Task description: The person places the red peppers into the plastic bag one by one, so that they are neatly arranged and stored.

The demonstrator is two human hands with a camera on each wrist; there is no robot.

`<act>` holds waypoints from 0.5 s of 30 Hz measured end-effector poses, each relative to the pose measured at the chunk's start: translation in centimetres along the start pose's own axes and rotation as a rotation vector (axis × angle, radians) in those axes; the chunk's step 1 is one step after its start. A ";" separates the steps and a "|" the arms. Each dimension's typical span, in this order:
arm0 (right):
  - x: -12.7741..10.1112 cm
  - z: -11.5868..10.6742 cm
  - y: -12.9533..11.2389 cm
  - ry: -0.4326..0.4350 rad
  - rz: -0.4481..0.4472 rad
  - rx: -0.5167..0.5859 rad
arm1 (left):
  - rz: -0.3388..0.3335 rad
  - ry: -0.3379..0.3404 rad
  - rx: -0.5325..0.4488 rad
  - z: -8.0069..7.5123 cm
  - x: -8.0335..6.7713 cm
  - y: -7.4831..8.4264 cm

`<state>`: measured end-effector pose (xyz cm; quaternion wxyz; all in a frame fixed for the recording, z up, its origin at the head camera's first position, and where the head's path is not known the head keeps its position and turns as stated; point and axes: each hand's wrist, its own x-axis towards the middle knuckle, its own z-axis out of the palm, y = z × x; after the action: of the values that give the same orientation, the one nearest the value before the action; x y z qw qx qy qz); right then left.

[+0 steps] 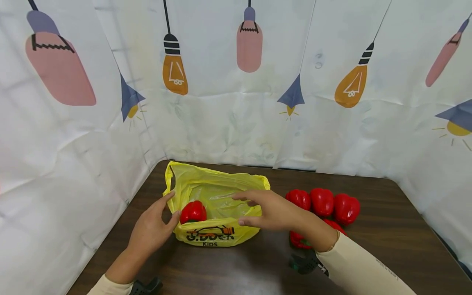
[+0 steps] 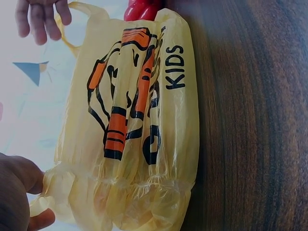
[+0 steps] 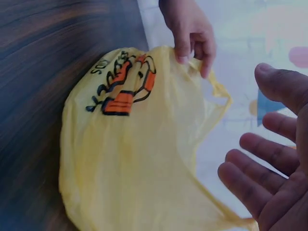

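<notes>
A yellow plastic bag (image 1: 217, 235) with "KIDS" and a printed drawing lies on the table with its mouth spread wide. One red bell pepper (image 1: 193, 211) shows inside at the left of the mouth. My left hand (image 1: 151, 229) is at the bag's left edge, its thumb and fingers apart and their tips touching the plastic. Over the right side of the mouth reaches my right hand (image 1: 271, 211). In the right wrist view the fingers (image 3: 269, 154) of that hand are spread and hold nothing.
Several more red bell peppers (image 1: 322, 202) lie on the dark wooden table (image 1: 391, 229) to the right, partly hidden behind my right forearm. A white curtain (image 1: 225, 123) printed with lamps and bulbs stands along the table's back and sides.
</notes>
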<state>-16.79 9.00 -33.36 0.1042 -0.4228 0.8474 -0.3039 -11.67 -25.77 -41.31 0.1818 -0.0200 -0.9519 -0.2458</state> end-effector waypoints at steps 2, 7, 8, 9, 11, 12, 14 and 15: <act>-0.6 0.0 0.3 0.005 -0.001 0.020 | -0.002 -0.006 0.001 0.0 0.0 0.0; -2.3 -0.2 1.0 0.002 0.005 0.025 | -0.009 -0.012 0.006 0.1 -0.1 -0.1; -2.7 -0.3 1.1 0.008 0.007 0.025 | -0.008 -0.010 0.008 0.1 -0.1 -0.1; -3.0 -0.4 1.2 0.017 0.006 0.021 | -0.006 -0.007 0.010 0.1 -0.1 -0.1; -3.7 -0.7 1.4 0.040 0.007 -0.002 | 0.000 -0.001 0.012 0.2 -0.1 -0.2; -4.0 -0.9 1.5 0.054 0.002 -0.013 | 0.002 0.002 0.014 0.2 -0.1 -0.2; -4.6 -1.2 1.7 0.072 0.005 -0.029 | 0.003 0.005 0.016 0.1 -0.1 -0.2; -4.9 -1.3 1.8 0.081 0.005 -0.035 | 0.003 0.005 0.017 0.1 0.0 -0.2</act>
<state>-15.51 14.17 -33.77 0.0634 -0.4097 0.8571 -0.3057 -11.69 -25.90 -41.50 0.1845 -0.0193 -0.9535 -0.2375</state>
